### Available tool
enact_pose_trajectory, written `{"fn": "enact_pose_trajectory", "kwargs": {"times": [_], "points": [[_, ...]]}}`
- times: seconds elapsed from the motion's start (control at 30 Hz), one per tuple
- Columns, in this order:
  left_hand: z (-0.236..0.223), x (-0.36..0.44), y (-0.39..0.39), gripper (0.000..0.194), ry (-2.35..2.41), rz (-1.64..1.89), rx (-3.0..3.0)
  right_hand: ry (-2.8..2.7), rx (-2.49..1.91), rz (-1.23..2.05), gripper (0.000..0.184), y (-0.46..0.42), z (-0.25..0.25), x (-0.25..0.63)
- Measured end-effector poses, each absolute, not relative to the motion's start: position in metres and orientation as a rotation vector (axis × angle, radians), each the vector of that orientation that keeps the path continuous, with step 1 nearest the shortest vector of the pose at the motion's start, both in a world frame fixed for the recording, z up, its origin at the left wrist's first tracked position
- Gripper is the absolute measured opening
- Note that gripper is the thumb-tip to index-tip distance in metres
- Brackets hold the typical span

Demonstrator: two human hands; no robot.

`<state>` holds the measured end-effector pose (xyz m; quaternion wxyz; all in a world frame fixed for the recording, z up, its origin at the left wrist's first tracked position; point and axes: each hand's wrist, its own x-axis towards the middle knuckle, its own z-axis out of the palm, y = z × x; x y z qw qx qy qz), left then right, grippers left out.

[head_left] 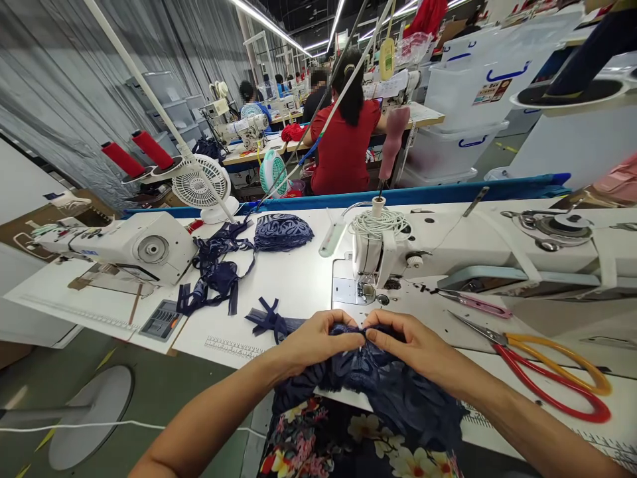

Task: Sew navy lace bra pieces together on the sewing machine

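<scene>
My left hand (318, 342) and my right hand (411, 345) meet at the near edge of the white sewing table (293, 279). Both pinch the top edge of a navy lace garment (393, 392), fingers curled, thumbs almost touching. The lace hangs off the table edge onto my lap. Just behind my hands stands the white sewing machine (383, 255) with its needle area. A small navy bow piece (269, 320) lies left of my left hand.
Red and yellow scissors (547, 372) and pink snips (472, 303) lie to the right. Navy straps (216, 272) and a lace piece (282, 232) sit further back, near a white fan (202, 182) and a second machine (134, 247). A person in red (346, 139) works ahead.
</scene>
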<state>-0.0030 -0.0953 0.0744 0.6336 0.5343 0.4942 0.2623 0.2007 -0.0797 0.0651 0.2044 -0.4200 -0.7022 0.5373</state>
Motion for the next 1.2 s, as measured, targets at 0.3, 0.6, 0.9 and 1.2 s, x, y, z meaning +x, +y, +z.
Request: {"fn": "enact_pose_trajectory", "kwargs": {"times": [0.3,0.6,0.9,1.2], "points": [[0.090,-0.036,-0.093,0.013,1.597,1.024,2.335,-2.361,-0.885,-0.017,0.018,-0.126,0.087,0.183],[0.035,-0.051,-0.121,0.017,1.446,1.294,1.762,-2.146,-0.902,0.422,0.027,-0.096,0.055,0.152],[0.058,-0.054,-0.132,0.025,1.253,1.109,1.559,-2.146,-0.997,0.962,0.023,-0.079,0.041,0.142],[0.057,-0.042,-0.126,0.017,1.390,1.038,1.653,-2.057,-1.013,1.232,0.031,-0.076,0.058,0.148]]}}
